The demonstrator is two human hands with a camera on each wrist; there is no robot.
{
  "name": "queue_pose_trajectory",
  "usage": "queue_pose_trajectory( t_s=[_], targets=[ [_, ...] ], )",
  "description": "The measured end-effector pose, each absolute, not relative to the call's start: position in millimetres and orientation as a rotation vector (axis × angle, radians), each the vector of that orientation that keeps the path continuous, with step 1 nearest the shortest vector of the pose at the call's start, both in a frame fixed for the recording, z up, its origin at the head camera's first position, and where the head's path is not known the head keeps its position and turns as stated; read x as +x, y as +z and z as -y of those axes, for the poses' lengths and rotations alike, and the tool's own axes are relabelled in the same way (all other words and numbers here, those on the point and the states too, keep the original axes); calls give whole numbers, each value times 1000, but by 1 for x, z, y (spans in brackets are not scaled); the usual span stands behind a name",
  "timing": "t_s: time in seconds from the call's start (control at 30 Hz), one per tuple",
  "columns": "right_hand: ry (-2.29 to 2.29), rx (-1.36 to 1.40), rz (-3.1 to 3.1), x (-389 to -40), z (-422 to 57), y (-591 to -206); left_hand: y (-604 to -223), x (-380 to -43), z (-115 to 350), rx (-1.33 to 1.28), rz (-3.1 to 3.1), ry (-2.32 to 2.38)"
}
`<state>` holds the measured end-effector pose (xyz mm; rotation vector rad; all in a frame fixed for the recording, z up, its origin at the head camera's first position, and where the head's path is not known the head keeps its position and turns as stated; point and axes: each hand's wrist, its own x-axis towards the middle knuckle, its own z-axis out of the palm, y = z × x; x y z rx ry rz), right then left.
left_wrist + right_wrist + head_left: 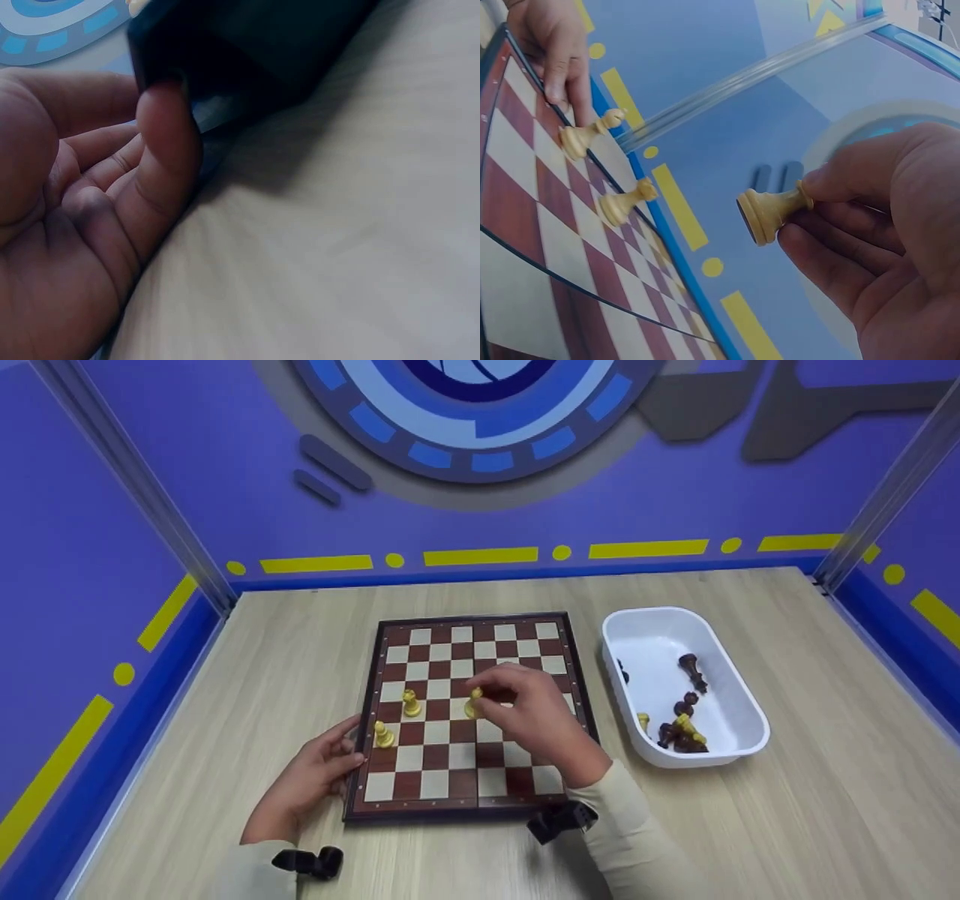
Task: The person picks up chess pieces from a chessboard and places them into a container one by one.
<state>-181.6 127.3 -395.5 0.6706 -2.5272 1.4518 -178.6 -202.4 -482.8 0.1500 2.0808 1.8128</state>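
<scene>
The right hand [536, 712] has its fingers clamped on the upper part of a cream chess piece [471, 707], smooth and turned, with a round stepped base and a dark underside. The right wrist view shows that base lifted clear of the chessboard [435, 733]; the piece's top is hidden by the fingers.

The chessboard is flat and glossy, chequered in cream and reddish brown inside a dark rim, with one seam dividing it into two halves. The marks along its border are too small to read. The left hand [319, 772] grips its near-left edge, the fingers curled and the thumb against the dark rim.

Two more smooth cream pieces stand upright on the left part of the squares: a bishop [384, 736] with a slit head, and a crown-topped piece [411, 704] beside it.

Right of the board sits one white tray [645, 641], a rounded rectangle with smooth walls. In it lie dark brown pieces [691, 669] and cream ones [688, 728]; perhaps two are cream, though the heap overlaps.

Board and tray rest on a pale wood-grain surface [832, 750]. Behind stands a purple-blue panel [247, 517] printed with four yellow bars and four yellow dots. Each pale sleeve [634, 817] carries one black wrist device [562, 820].
</scene>
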Motion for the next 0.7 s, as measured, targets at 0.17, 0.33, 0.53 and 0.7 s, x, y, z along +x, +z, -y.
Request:
queue_pose_trajectory(
  t_s=[0.17,0.33,0.53,0.7],
  targets=[
    [1397,631,2552,-184,-135,-390,-481,-179,202,145,-2072,1813],
    [1377,629,2573,-184,-141,-388,-482,-177,203,144,-2075,1811],
    [1413,621,2568,-186,-150,-384,-484,-178,203,156,-2095,1796],
    [1431,596,2566,-188,-158,-383,-485,-180,203,130,-2096,1810]
  ],
)
